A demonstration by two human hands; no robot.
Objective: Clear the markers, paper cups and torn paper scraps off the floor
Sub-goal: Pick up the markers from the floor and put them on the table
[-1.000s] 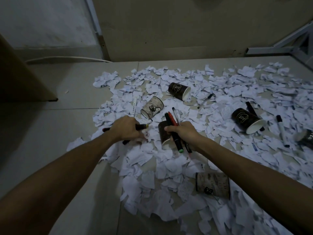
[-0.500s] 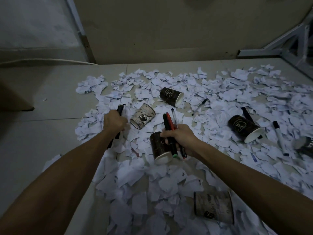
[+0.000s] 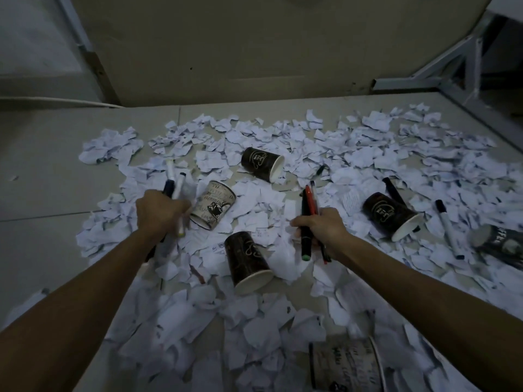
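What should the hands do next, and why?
Probably drop the markers into the dark cup lying between the hands. The left hand and right hand each grip a bundle, leaving no fingers free for the loose marker at the right.

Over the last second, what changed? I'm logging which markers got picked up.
The left hand lifted its dark marker off the scraps and took up a white marker beside it. The right hand kept gripping its bundle of markers. The cups lie as before.
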